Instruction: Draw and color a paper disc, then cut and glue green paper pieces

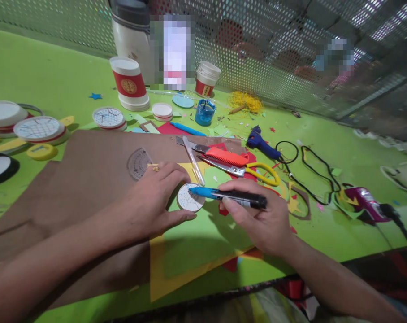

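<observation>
My left hand (153, 199) wraps its fingers and thumb round a small white paper cup base (189, 199) marked with thin blue lines, holding it on the coloured paper. A ring shows on one finger. My right hand (257, 215) grips a blue and black marker (228, 194), its blue tip resting on the white disc. Both hands lie over a sheet of green paper (197, 233) on top of yellow paper (163, 273), beside a brown card sheet (89, 179).
Orange box cutter (225, 156), yellow-handled scissors (257, 172), a glue stick (193, 161) and a clear protractor (138, 163) lie just beyond my hands. Blue glue gun (262, 143), purple glue gun (365, 204), black cords, stacked red-and-white cups (129, 83), several cut cup bases at left, perforated metal fence behind.
</observation>
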The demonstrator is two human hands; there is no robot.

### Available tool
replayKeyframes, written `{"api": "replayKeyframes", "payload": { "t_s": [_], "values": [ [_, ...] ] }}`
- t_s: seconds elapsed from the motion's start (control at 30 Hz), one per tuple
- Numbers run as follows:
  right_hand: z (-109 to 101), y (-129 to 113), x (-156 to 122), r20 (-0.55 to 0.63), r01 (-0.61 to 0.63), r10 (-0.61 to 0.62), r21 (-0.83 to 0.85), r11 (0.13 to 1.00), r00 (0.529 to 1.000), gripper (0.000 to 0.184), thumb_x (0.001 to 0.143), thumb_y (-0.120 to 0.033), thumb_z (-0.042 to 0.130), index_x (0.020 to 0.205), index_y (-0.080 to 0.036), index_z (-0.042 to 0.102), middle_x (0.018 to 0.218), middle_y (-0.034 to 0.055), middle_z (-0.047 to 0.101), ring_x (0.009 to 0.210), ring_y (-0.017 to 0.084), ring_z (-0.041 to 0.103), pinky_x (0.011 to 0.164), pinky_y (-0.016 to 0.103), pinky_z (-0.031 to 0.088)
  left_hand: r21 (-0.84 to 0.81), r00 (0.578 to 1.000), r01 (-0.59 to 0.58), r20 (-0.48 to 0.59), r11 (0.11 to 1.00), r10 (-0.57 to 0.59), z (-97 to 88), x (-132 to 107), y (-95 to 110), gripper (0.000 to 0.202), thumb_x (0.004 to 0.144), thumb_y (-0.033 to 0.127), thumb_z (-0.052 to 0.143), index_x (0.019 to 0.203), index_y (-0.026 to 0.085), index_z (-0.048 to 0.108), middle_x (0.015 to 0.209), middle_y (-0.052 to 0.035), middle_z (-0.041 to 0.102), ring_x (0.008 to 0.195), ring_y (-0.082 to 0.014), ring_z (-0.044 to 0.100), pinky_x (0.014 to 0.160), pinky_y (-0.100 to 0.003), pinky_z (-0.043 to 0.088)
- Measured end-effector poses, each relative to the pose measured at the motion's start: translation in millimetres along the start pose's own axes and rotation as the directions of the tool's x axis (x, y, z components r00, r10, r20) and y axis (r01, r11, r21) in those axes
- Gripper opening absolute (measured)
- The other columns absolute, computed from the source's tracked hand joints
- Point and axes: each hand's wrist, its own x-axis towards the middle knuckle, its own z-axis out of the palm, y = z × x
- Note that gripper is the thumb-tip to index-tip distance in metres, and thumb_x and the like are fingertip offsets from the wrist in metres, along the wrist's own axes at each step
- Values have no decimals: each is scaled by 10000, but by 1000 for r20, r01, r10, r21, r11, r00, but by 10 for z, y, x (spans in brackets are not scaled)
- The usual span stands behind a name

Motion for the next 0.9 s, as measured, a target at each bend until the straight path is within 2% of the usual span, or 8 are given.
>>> {"api": "replayKeyframes", "payload": {
  "t_s": [0.17,0.37,0.6,0.77,0.9],
  "values": [
    [72,-24,60,20,49,-49,3,999,999,150,838,-161,682,984,-192,693,889,12,739,769,136,696,733,234,570,-1,1000,-2,9,1000,2,-12,7,9,424,781,484,695,1033,163,575,1130,-141,595,1048,-325,539,890,-505,438],
    [86,9,53,54,48,-47,-20,999,997,153,854,-186,668,1004,-207,688,932,19,744,818,158,699,763,262,578,-10,1000,-10,-16,1000,10,0,3,8,417,773,482,703,1039,184,581,1118,-132,605,1047,-317,547,912,-499,434],
    [63,-8,27,12,22,-22,8,1000,1000,180,831,-142,669,995,-211,687,880,16,750,709,145,702,695,262,590,-40,999,-11,-41,999,9,-2,-5,5,411,756,472,719,1057,220,597,1106,-108,616,1040,-305,558,903,-470,445],
    [65,-17,30,57,28,-28,-5,1000,998,155,846,-166,666,994,-208,687,898,13,747,740,144,704,720,256,588,-25,1000,-12,-23,1000,11,-4,8,7,426,776,489,692,1050,179,593,1107,-137,607,1035,-324,555,897,-509,440],
    [61,-16,27,32,44,-43,-27,999,999,172,837,-149,671,999,-205,687,913,10,741,767,138,700,738,242,580,-6,1000,-15,-3,1000,15,-11,12,5,428,782,496,688,1041,172,581,1110,-141,603,1041,-326,552,887,-503,445]
  ]
}}
